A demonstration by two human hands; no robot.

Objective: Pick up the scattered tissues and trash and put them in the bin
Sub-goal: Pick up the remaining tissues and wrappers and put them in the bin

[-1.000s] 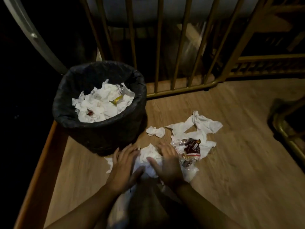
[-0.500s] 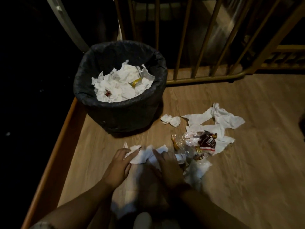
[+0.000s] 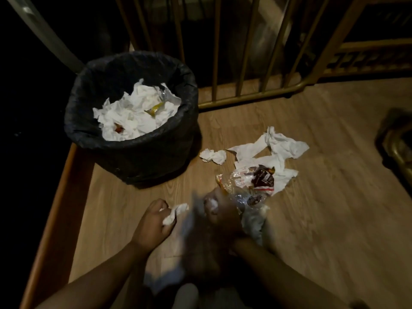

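Bin [image 3: 142, 150] full of crumpled tissues [image 3: 133, 114]

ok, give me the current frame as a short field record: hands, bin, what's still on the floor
left hand: grips a crumpled tissue
right hand: blurred, fingers curled round a white wad
bin: black liner, upright, part filled with tissues
small tissue ball: on the floor right of the bin
spread tissues: on the floor, untouched
clear wrapper: on the floor by the right hand
floor: wood
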